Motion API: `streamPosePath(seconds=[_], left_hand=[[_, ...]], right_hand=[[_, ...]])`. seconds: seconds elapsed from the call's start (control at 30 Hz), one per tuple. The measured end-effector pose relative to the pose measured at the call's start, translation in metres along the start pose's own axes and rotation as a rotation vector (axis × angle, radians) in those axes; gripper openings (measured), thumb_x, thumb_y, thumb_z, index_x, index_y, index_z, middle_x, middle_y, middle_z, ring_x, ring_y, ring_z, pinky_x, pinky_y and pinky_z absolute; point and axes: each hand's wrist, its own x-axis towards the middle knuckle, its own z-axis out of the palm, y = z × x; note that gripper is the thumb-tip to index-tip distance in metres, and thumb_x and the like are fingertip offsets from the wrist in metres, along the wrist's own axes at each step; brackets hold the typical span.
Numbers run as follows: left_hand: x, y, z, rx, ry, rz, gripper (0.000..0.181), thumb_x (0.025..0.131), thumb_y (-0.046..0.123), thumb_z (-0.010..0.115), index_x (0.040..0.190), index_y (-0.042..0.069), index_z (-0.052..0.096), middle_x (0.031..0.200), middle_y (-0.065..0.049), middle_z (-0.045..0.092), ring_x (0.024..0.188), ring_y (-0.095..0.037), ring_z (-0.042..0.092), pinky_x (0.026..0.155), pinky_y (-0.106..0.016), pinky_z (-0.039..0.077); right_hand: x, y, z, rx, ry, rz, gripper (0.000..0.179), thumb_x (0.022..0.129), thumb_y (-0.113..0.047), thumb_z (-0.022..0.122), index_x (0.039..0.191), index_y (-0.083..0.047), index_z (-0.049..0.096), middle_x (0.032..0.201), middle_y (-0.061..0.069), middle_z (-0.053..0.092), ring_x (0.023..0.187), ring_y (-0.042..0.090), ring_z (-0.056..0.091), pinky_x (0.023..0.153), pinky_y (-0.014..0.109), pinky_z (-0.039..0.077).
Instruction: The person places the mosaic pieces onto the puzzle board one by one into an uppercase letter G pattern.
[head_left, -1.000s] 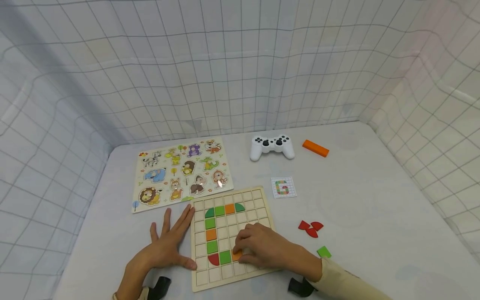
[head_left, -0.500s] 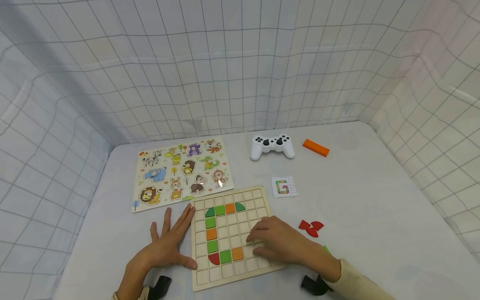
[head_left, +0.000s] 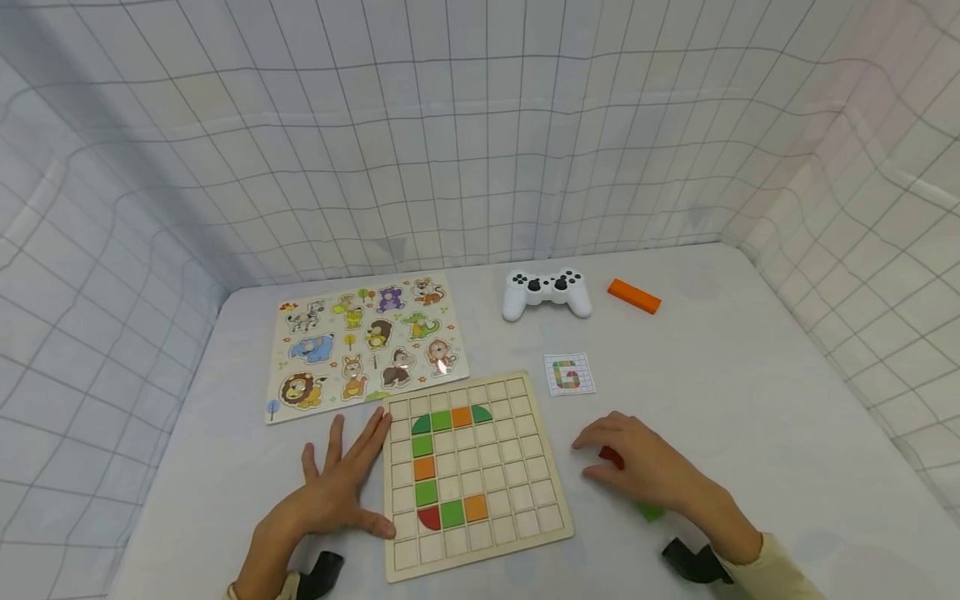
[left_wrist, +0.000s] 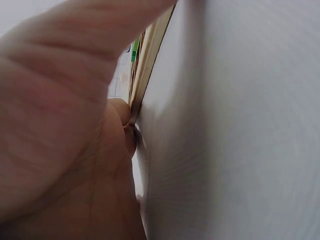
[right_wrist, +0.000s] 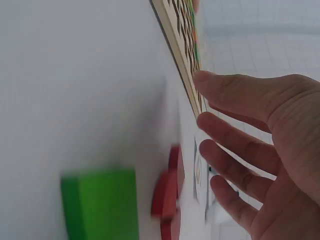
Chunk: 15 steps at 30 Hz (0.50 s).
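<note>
A wooden grid board (head_left: 491,480) lies in the lower middle of the head view. Green, orange and red tiles fill some of its cells in a C-like outline, such as the orange square tile (head_left: 476,507) at the bottom. My left hand (head_left: 326,497) is spread flat along the board's left edge, thumb and fingertips at the rim. To the right of the board, my right hand (head_left: 647,463) hovers with fingers apart and nothing between them. Red quarter-round tiles (right_wrist: 166,197) lie beneath it, mostly hidden in the head view. A green square tile (right_wrist: 102,205) is close by.
Behind the board lies an animal picture puzzle (head_left: 401,346). A small pattern card (head_left: 569,375) sits beyond the board's right corner. Farther back are a white game controller (head_left: 547,293) and an orange block (head_left: 634,296). Grid-patterned cloth walls surround the table.
My right hand has let go of the orange square tile in the bottom row and moved right, off the board, over the red tiles. My left hand has stayed in place.
</note>
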Motion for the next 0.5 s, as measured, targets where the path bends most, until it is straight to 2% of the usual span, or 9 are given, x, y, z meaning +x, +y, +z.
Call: streamPosePath(seconds=[0.13,0.5], left_hand=[[0.0,0.0,-0.001,0.0,-0.001,0.004,0.149,0.05,0.062,0.09,0.163,0.024,0.001,0.17,-0.006,-0.007,0.144,-0.053,-0.03,0.099,-0.08,-0.023],[0.0,0.001,-0.001,0.01,-0.018,-0.016,0.149,0.05,0.062,0.09,0.163,0.025,0.0,0.17,-0.005,-0.009,0.144,-0.053,-0.031,0.1,-0.079,-0.023]], right_hand=[[-0.008,0.015,-0.008,-0.001,0.01,0.042,0.026,0.086,-0.025,0.08,0.111,-0.022,0.073,0.114,-0.012,0.069,0.11,0.015,0.059,0.093,0.039,0.054],[-0.012,0.035,-0.011,-0.012,-0.008,0.036,0.026,0.085,-0.025,0.08,0.11,-0.02,0.073,0.111,-0.011,0.069,0.103,0.012,0.059,0.087,0.032,0.056]])
